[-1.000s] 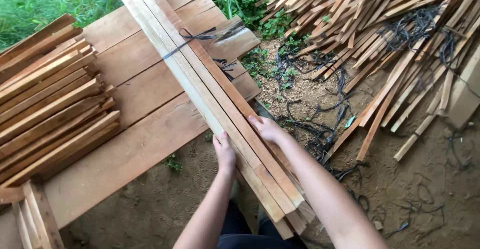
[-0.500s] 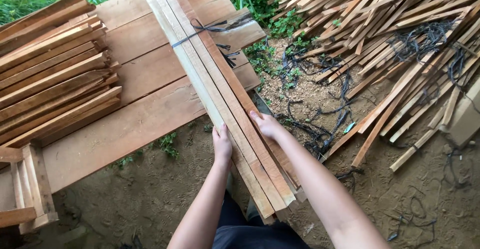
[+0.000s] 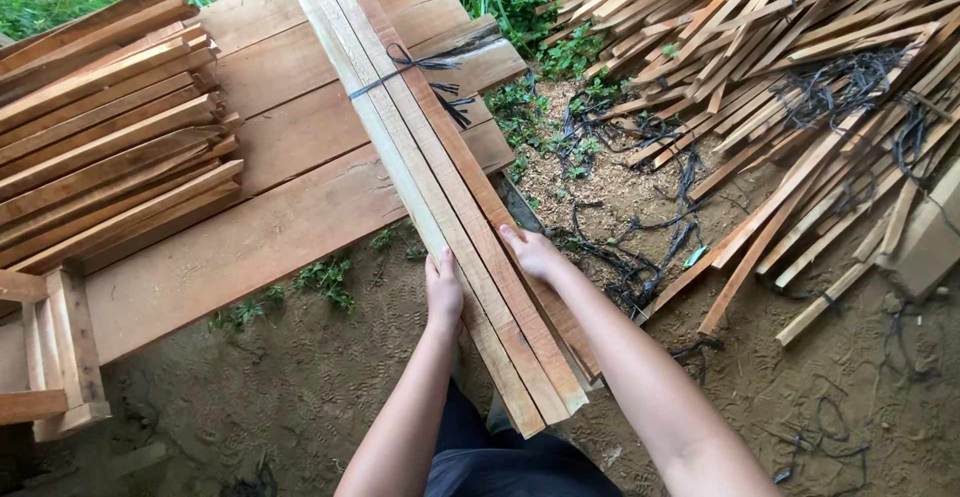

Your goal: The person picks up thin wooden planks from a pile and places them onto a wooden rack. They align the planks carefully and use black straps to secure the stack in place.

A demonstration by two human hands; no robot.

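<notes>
Left hand (image 3: 443, 292) and right hand (image 3: 532, 254) clamp opposite sides of the tied bundle of slats (image 3: 440, 187) (its far end toward eleven o'clock). The thin black string (image 3: 400, 69) could slip, letting slats slide apart.

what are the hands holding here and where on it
Both hands grip a tied bundle of long wooden slats near its close end: the left hand on its left edge, the right hand on its right edge.
</notes>
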